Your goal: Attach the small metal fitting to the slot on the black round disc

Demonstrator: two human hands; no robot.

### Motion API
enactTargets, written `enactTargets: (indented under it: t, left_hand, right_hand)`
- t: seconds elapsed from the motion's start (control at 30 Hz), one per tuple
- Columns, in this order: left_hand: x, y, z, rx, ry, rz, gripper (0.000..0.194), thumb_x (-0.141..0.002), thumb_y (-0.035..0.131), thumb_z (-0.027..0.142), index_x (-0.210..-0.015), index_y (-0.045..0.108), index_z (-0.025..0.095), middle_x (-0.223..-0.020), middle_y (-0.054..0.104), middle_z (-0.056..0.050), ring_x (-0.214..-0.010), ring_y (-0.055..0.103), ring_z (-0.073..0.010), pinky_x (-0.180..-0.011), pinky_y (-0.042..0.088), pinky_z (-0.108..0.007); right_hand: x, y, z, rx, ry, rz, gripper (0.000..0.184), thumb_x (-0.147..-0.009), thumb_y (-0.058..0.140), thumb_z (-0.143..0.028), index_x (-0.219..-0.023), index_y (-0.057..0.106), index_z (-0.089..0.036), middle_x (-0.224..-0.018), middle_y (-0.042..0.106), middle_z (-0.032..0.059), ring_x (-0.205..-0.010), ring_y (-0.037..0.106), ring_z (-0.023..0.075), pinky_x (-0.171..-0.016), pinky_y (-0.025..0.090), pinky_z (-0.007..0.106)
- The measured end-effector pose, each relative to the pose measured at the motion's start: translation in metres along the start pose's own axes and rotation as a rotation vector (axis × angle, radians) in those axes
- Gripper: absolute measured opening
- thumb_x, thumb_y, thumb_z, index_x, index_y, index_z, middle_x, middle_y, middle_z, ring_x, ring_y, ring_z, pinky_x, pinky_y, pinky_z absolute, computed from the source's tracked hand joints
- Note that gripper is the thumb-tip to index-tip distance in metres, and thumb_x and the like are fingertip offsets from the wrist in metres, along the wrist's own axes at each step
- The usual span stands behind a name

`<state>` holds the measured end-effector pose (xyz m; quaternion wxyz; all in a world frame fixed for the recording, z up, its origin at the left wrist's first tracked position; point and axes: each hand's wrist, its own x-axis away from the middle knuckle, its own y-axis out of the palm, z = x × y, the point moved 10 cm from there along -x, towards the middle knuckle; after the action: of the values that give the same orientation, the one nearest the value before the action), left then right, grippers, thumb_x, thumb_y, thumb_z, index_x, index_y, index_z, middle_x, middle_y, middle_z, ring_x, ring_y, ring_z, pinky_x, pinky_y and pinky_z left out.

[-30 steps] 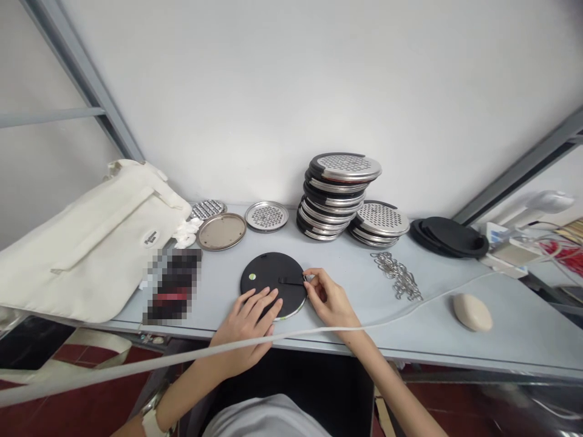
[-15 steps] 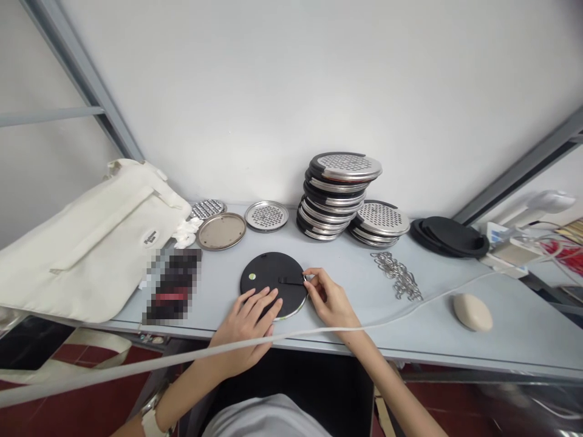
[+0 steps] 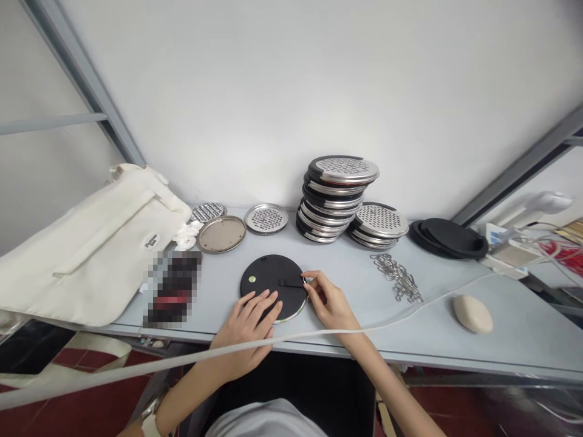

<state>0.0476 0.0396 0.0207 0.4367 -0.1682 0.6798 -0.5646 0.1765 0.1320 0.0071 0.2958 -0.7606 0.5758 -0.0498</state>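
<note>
A round black disc (image 3: 268,272) with a small green-and-white sticker and a slot lies flat on the table in front of me. My left hand (image 3: 246,325) rests on its near left part, fingers spread and stretched out. At the disc's right edge, where the slot ends, my right hand (image 3: 331,301) pinches a small shiny metal hook (image 3: 304,280) between thumb and forefinger. Its exact shape is mostly hidden by the fingertips. To the right lies a loose pile of small metal hooks (image 3: 397,278).
Behind the disc stand a tall stack of perforated metal discs with black rims (image 3: 334,200) and a lower stack (image 3: 379,221). Black discs (image 3: 449,237) lie farther right. A white cable (image 3: 291,334) crosses in front of my forearms. A cream bag (image 3: 95,255) fills the left.
Both hands stay almost where they were on the disc, the right one still pinching at its edge. The whole view has shifted slightly.
</note>
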Motion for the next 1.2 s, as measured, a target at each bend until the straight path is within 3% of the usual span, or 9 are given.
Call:
enactTargets:
  t: [0.5,1.2]
  left_hand:
    - [-0.0007,-0.0036,0.0007,0.0,0.001,0.024,0.047,-0.088,0.043,0.018,-0.135,0.045,0.013,-0.137,0.048,-0.011,-0.129,0.039,-0.0244,-0.106,0.033,-0.043]
    - [-0.001,-0.0048,0.0005,0.0,0.001,0.024,0.049,-0.087,0.042,0.018,-0.136,0.044,0.015,-0.137,0.048,-0.01,-0.129,0.04,-0.0241,-0.105,0.035,-0.044]
  right_hand:
    - [0.0,0.0006,0.0013,-0.016,-0.006,0.007,0.021,-0.094,0.04,-0.029,-0.111,0.046,-0.018,-0.067,0.047,-0.0031,-0.058,0.049,0.0138,-0.058,0.041,0.025]
    - [0.0006,0.0008,-0.0021,0.022,-0.013,0.002,0.018,-0.093,0.04,-0.031,-0.101,0.048,-0.018,-0.059,0.039,-0.0062,-0.048,0.043,0.0123,-0.05,0.037,0.023]
